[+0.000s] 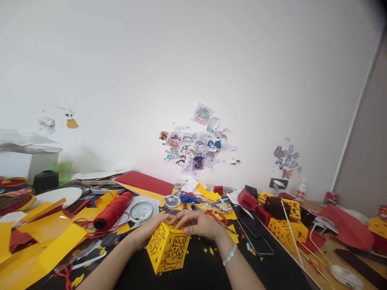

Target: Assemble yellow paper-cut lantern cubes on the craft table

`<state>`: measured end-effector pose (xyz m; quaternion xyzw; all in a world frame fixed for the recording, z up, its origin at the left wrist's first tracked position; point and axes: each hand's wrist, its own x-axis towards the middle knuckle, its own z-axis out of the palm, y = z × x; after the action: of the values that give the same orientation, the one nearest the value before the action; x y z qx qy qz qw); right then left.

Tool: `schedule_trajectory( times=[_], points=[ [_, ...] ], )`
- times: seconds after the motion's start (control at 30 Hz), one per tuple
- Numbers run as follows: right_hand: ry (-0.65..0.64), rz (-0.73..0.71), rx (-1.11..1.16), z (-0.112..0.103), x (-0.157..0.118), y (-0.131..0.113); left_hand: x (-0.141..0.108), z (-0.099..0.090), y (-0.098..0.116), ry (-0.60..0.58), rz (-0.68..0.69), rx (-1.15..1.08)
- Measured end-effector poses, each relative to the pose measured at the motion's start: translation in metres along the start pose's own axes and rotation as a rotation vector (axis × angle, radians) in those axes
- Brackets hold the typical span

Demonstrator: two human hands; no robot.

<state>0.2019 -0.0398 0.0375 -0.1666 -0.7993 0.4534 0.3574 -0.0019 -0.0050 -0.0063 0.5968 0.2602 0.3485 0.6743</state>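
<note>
While touched, box [171, 249] aslant, corner nearest.

Main wall: here it is, plain white wall [127, 72], filling most of the view and rising bare above the cutouts.
Centre cluster: and what a crowd, cartoon paper cutouts [198, 147] overlapping low on that wall, one tilted square sheet topping them.
Side clusters: a small faded patch [47, 124] on the left, another bunch of cutouts [287, 159] over on the right.
Power: a black wall socket [278, 183] with a white plug [276, 183] in it!
Right edge: a pale vertical strip [356, 112], then a greyer wall [363, 153].
Furniture: wood-topped table [335, 241] against the wall.
Light: soft, even, brightest mid-wall.
</note>
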Motion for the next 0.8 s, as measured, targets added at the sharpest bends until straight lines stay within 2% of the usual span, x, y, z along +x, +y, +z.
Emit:
schedule_trajectory(
  times=[0.07,0.2,0.53,0.67,0.8],
  points=[
    [0.0,-0.019,-0.002,0.001,0.001,-0.001,0.0,0.001,0.001,0.013,-0.01,-0.034],
    [0.099,-0.058,-0.071,0.002,0.0,0.001,-0.001,0.005,0.007,0.029,-0.054,-0.018],
    [0.066,-0.021,-0.087,0.001,0.0,0.007,-0.002,0.005,0.008,-0.021,-0.04,0.001],
    [0.083,-0.047,-0.053,0.004,0.002,0.005,-0.003,0.008,0.012,0.049,-0.087,-0.06],
    [0.029,-0.025,-0.082,0.002,0.0,-0.001,-0.004,0.007,0.013,0.108,-0.113,-0.071]
  ],
)
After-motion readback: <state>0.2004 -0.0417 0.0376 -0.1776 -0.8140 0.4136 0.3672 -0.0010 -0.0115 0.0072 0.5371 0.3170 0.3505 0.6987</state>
